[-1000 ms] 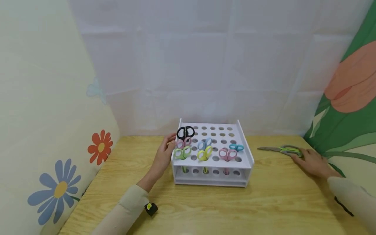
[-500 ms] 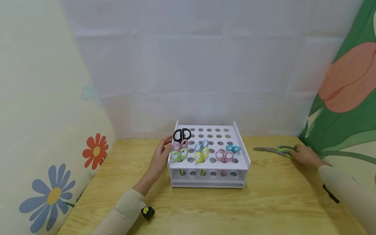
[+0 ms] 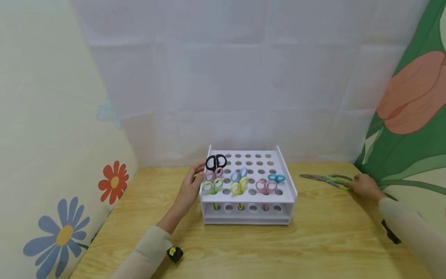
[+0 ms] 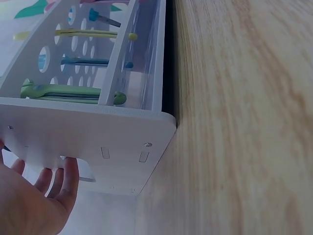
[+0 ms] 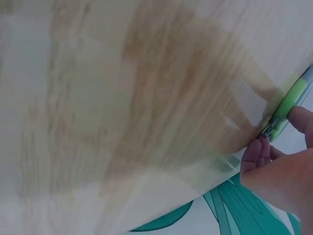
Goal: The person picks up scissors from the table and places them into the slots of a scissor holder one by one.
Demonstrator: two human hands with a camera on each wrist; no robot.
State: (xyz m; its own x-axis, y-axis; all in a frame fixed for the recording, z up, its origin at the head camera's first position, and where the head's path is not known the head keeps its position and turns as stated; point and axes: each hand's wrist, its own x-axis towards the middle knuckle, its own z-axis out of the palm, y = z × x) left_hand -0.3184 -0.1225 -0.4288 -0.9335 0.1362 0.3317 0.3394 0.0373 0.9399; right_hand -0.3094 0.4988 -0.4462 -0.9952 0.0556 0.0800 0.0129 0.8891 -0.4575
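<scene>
A white rack (image 3: 247, 197) with rows of round holes stands on the table, several small scissors upright in it by their blades. Black-handled scissors (image 3: 216, 162) are at its left back; green-handled scissors (image 3: 213, 186) and yellow-handled scissors (image 3: 239, 186) are along the front. My left hand (image 3: 191, 184) rests its fingertips on the rack's left side panel (image 4: 88, 132), beside a cut-out slot. Right of the rack, larger scissors (image 3: 326, 178) with grey-and-green handles lie with their blades pointing left. My right hand (image 3: 366, 187) pinches the handle end between thumb and fingers, low over the table.
The wood-grain table (image 3: 244, 248) meets a white cloth backdrop (image 3: 240, 85) behind the rack. A flower-printed wall (image 3: 62, 135) borders the left side. A green wall with a tulip print (image 3: 411, 93) closes in beside my right hand.
My right hand has shifted along the larger scissors to the end of the handle, so more green shows. The left hand stays at the rack. The head view has turned slightly right.
</scene>
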